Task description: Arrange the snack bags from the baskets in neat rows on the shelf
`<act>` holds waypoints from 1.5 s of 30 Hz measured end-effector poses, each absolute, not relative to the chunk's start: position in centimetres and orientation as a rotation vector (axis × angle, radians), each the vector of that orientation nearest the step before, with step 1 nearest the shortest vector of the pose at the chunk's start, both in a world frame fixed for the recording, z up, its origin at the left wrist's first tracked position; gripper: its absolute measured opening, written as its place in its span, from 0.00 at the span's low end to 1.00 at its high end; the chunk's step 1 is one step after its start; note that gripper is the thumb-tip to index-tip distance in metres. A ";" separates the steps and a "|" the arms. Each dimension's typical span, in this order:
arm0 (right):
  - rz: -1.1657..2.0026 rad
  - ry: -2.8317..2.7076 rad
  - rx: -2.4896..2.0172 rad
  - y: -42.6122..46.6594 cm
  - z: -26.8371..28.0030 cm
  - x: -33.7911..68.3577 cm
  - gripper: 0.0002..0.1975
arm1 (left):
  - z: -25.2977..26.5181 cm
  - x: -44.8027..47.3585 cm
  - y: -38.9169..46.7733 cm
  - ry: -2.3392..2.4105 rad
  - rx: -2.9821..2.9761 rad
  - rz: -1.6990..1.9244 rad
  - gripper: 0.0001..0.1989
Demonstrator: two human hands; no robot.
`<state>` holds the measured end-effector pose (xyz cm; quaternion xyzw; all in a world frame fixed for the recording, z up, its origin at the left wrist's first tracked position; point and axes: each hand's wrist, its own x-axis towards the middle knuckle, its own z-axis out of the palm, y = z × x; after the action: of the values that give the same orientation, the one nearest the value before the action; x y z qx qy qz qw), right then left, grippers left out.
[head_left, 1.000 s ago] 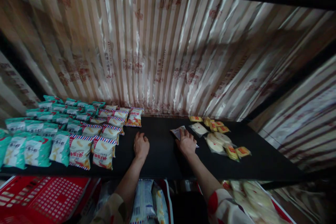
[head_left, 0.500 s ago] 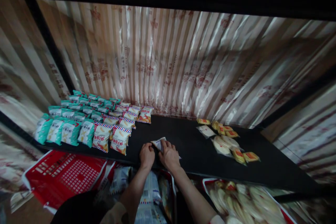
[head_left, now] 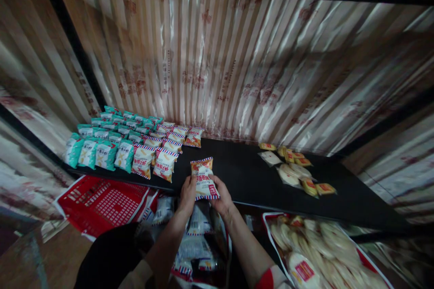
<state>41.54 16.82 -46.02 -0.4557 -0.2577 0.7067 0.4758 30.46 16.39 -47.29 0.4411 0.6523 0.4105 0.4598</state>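
A snack bag (head_left: 204,180) with red lettering and a striped red, white and blue edge is held upright at the shelf's front edge. My left hand (head_left: 188,193) grips its left side, and my right hand (head_left: 222,196) grips its right side. To the left on the black shelf (head_left: 237,167), matching striped snack bags (head_left: 164,165) stand in rows. Beside them are several rows of teal snack bags (head_left: 106,153). Below my forearms, a basket holds more striped bags (head_left: 195,248), partly hidden by my arms.
Small yellow packets (head_left: 308,186) and flat white packets (head_left: 293,174) lie on the shelf's right part. Under the shelf are a red basket (head_left: 105,203) at left and a basket of round pale packaged items (head_left: 318,248) at right. A dark post (head_left: 73,40) rises at left.
The snack bag, earlier lying low under my right hand, is now upright with its printed front showing. My left hand has closed on its side. The view has shifted slightly.
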 end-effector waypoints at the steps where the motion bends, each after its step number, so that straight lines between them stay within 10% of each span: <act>1: 1.759 -0.573 -1.109 16.9 -45.9 41.3 0.14 | -47.1 30.4 16.1 1.546 1.047 1.010 0.21; 7: 1.635 -0.640 -1.158 17.5 -46.3 40.3 0.21 | -45.8 28.5 16.0 1.410 1.061 0.951 0.19; 20: 0.186 -2.377 -1.193 18.1 -42.7 44.1 0.31 | -39.4 24.2 18.3 1.607 2.277 0.196 0.12; 31: 0.554 -2.406 -1.368 18.8 -41.8 43.8 0.19 | -38.2 26.6 19.7 1.331 2.668 0.185 0.14; 45: 1.353 -0.868 -1.183 22.0 -48.0 41.5 0.19 | -47.1 29.1 20.9 1.802 2.339 0.931 0.25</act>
<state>41.54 21.97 -48.00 -0.4979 -0.3655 0.5698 0.5421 29.12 20.89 -47.10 0.7554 0.5819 0.3005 0.0228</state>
